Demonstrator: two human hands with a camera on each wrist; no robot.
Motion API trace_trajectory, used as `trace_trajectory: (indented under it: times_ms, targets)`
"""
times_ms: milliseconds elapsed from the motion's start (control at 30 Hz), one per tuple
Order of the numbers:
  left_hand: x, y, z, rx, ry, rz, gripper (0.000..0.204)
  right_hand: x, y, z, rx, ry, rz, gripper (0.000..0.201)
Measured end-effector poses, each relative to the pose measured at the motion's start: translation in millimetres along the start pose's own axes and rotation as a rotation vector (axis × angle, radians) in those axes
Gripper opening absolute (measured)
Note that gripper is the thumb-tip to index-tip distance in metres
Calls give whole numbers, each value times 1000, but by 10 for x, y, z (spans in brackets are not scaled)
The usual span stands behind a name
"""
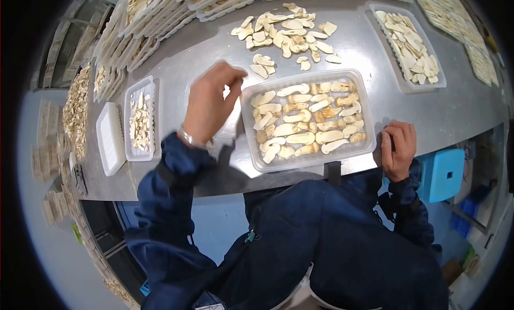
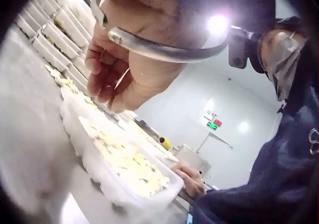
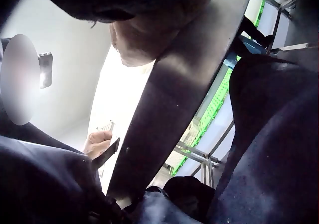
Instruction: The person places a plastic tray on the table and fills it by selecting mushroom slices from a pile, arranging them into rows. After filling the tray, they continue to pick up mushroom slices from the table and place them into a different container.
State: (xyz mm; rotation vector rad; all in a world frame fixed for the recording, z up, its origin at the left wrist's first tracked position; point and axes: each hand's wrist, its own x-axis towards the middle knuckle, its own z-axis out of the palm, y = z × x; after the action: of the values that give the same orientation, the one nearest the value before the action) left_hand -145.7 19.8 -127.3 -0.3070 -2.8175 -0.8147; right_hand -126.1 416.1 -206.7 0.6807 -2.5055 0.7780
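Observation:
A clear plastic tray [image 1: 308, 164] lies on the metal table in front of the person, with mushroom slices [image 1: 300, 116] laid in rows inside. Just left of its upper left corner the left hand [image 1: 210, 100] is raised, fingers loosely bent and a gap showing between thumb and fingers. The left wrist view also has this hand [image 2: 127, 67], above the tray's near end, with nothing in its grasp. Beside the tray's right side the right hand [image 1: 397, 149] rests at the table edge, its fingers curled loosely and nothing seen in them.
Loose mushroom slices [image 1: 286, 32] lie beyond the tray. Another filled tray [image 1: 440, 84] stands at the back right, and a smaller one [image 1: 152, 117] at the left beside a white tray [image 1: 110, 139]. Stacked trays [image 1: 144, 42] line the back left. A blue stool [image 1: 447, 173] is at the right.

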Motion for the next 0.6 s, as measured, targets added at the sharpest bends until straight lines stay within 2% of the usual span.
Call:
trace_trajectory:
  times_ms: [67,100,233,333,433,533,600]
  targets:
    - [283,-309,73,24,27,81,19,2,11,-4,2,-2,-2,6]
    - [404,-393,161,-64,3,38,23,3,15,0,3,8,-2,6]
    - [655,-599,376,-116,-188,-26,27,-8,-4,1,4,27,21,6]
    - [716,-611,360,3,-319,-18,24,-11,5,4,3,24,26,6]
    - [692,-682,413,-135,-294,-122,20,-14,6,4,5,6,27,6]
    - [699,-711,391,-183,-301,-141,20,-24,6,1,0,3,26,6]
    - [707,-715,341,-267,-343,-209,16,-19,12,8,-3,4,21,6]
